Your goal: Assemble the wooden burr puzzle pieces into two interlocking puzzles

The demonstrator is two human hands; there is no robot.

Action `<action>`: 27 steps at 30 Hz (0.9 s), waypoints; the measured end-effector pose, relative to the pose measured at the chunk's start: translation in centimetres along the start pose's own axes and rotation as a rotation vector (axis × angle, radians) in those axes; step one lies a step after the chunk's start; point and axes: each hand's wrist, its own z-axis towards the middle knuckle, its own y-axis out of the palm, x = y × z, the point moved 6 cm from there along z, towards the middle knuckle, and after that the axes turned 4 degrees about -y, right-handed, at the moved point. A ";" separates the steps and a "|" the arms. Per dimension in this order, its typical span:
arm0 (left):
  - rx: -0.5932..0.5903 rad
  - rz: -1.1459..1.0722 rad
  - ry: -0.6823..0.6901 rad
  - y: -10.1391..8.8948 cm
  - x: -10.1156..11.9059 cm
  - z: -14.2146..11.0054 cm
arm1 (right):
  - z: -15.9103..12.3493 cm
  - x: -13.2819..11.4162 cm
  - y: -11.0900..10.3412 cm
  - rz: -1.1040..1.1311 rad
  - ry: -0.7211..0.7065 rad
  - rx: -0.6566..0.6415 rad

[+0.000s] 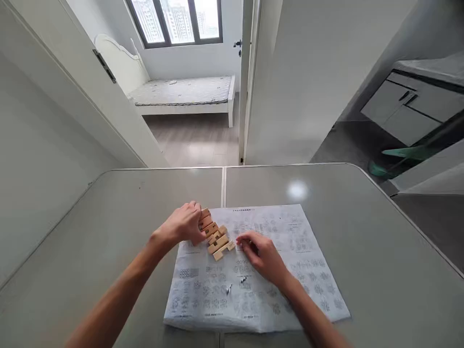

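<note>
Two small dark-and-white bits (228,289) lie nearest; right grip (263,253) half-curled, contents unclear, beside at least six wooden blocks (218,243) on one printed sheet (261,309); left grip (186,222) cupped against them, hold unclear. Grey table (108,251), one bed (181,92), one three-paned window (179,21).

The left hand (188,222) curls against the far-left end of grouped wooden blocks (217,242) on a printed sheet (203,290) over the worktop (108,241). The right hand (264,256) is just beside them, its fingers (248,235) bent, possibly holding something too small to see.
</note>
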 end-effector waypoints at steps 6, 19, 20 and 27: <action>-0.021 0.000 -0.014 0.4 -0.4 0.0 | 0.2 0.0 0.1 -0.014 -0.004 0.006; -0.005 0.033 -0.001 0.7 -0.8 -0.1 | 0.3 -0.3 0.0 -0.006 0.009 0.007; 0.001 0.034 0.000 0.8 -0.8 -0.1 | 0.3 -0.3 0.0 -0.005 0.009 0.006; 0.029 0.038 0.002 0.7 -1.1 -0.1 | 0.3 -0.5 -0.1 -0.003 0.008 0.011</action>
